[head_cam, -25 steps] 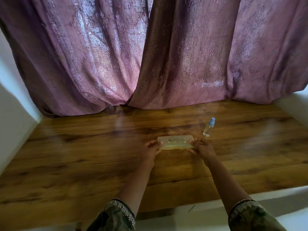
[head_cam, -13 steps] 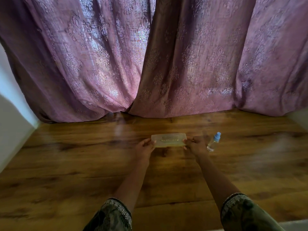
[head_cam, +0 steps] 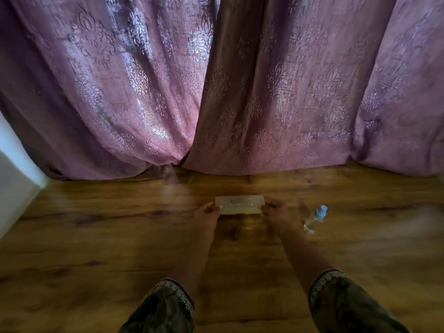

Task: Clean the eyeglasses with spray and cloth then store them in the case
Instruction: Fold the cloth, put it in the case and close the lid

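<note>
Wooden worktop (head_cam: 96, 236) is bearing the case (head_cam: 240, 205); left hand (head_cam: 206, 213) and right hand (head_cam: 276, 210) are gripping its nine- and three-o'clock ends, best lifting the lid evenly.

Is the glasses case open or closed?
Closed: the case is one flat block, no raised lid; left hand and right hand hold its ends.

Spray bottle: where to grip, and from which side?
Set the grip round the clear body of the spray bottle, below the blue cap, coming from its left with the right hand, the nearer one. The bottle seems to stand on its base, apart from the translucent case, its slim round body exposed all round. That hand holds the case's end now.
</note>
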Tool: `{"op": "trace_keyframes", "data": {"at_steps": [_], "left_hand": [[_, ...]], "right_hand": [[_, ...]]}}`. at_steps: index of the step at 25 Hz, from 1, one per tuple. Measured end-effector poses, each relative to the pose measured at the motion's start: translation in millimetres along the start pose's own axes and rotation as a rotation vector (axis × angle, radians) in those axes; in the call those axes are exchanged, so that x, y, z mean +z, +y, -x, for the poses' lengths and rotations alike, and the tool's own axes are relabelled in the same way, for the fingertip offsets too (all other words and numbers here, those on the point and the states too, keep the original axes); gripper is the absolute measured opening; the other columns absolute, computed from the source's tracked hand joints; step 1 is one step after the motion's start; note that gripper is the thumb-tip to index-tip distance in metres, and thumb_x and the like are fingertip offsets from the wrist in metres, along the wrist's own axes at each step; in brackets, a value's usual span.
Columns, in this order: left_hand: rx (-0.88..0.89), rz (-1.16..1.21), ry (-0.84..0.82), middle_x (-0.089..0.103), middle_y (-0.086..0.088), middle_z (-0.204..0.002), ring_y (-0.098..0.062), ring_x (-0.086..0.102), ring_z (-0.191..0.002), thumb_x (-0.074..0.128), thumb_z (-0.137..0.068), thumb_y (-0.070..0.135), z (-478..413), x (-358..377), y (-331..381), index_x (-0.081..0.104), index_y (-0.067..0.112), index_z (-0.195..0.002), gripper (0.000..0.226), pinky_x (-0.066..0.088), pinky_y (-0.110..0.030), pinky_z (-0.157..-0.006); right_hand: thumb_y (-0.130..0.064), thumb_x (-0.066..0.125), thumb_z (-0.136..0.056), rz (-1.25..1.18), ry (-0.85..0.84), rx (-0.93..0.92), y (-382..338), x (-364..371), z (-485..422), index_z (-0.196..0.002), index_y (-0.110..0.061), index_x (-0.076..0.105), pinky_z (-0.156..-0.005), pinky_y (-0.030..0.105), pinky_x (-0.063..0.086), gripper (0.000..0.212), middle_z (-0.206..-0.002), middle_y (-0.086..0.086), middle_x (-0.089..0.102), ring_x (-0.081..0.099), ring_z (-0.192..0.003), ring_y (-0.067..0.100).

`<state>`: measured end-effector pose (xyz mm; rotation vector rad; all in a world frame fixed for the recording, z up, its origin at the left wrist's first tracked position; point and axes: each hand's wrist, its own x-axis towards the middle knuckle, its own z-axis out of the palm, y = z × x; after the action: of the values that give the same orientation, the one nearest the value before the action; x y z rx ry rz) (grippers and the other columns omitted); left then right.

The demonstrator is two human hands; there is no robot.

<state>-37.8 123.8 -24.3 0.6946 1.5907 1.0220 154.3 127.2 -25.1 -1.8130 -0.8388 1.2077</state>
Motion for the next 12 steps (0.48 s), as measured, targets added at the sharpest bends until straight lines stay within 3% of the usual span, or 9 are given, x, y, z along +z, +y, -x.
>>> {"op": "trace_keyframes", "data": {"at_steps": [3, 7, 12], "left_hand": [[0.037, -0.086, 0.065, 0.067, -0.011, -0.111, -0.025, 0.062, -0.103, 0.067, -0.082, 0.016, 2, 3, 2, 0.062, 0.01, -0.114, 0.033, 0.049, -0.036, -0.093], [0.088, -0.164, 0.107, 0.065, -0.01, -0.115, -0.025, 0.06, -0.106, 0.066, -0.083, 0.015, 2, 3, 3, 0.062, 0.008, -0.116, 0.034, 0.047, -0.032, -0.09], [0.105, -0.219, 0.155, 0.064, -0.012, -0.118, -0.025, 0.059, -0.109, 0.067, -0.083, 0.015, 7, 4, 10, 0.061, 0.006, -0.117, 0.036, 0.044, -0.027, -0.086]], "right_hand": [[-0.019, 0.074, -0.074, 0.063, 0.016, -0.01, 21, 6, -36, -0.105, -0.018, 0.067, -0.091, 0.049, 0.051, 0.033, -0.098, 0.006, 0.069, 0.065, -0.098, 0.031], [-0.017, 0.071, -0.078, 0.156, 0.052, -0.015, -4, 12, -9, -0.11, -0.018, 0.066, -0.094, 0.042, 0.05, 0.033, -0.106, 0.006, 0.069, 0.063, -0.102, 0.028], [-0.016, 0.073, -0.076, 0.19, 0.061, -0.05, -2, 14, -12, -0.11, -0.016, 0.067, -0.096, 0.044, 0.048, 0.035, -0.111, 0.011, 0.069, 0.062, -0.099, 0.024]]}}
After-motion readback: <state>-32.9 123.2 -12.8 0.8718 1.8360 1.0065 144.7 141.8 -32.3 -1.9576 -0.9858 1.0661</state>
